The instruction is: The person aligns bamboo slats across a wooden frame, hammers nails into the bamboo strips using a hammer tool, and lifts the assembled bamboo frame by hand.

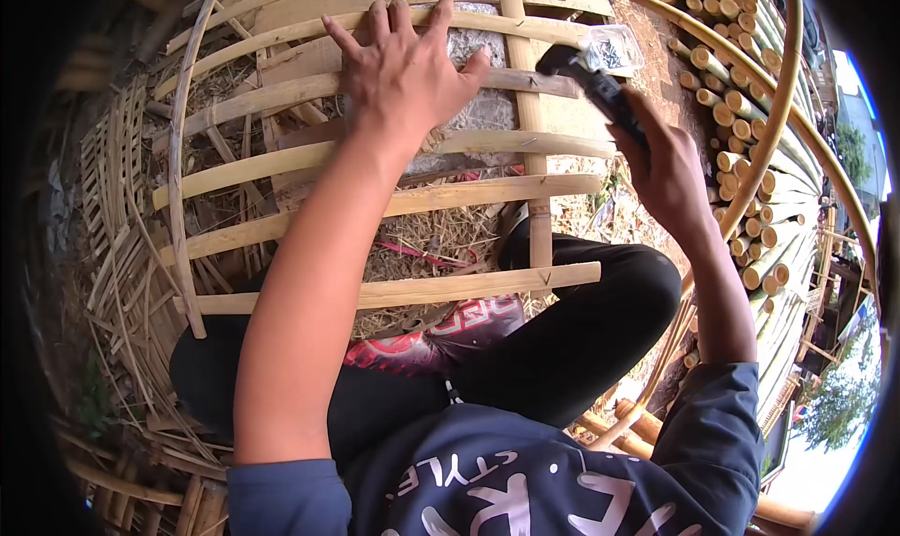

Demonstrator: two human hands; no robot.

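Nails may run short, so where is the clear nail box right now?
The nail box sits at upper right, just beyond the hammer in the right hand.

Dark T-shirt [450, 442] is showing "STYLE" in small pale lettering, upside down in this view. Bigger pale letters below are including a "K"; rest is running out of frame. Red-and-white printed fabric [478, 322] is carrying partly covered lettering, not reading clearly.

The slats [487, 194] are smooth bamboo, the box [637, 44] clear, glossy plastic.
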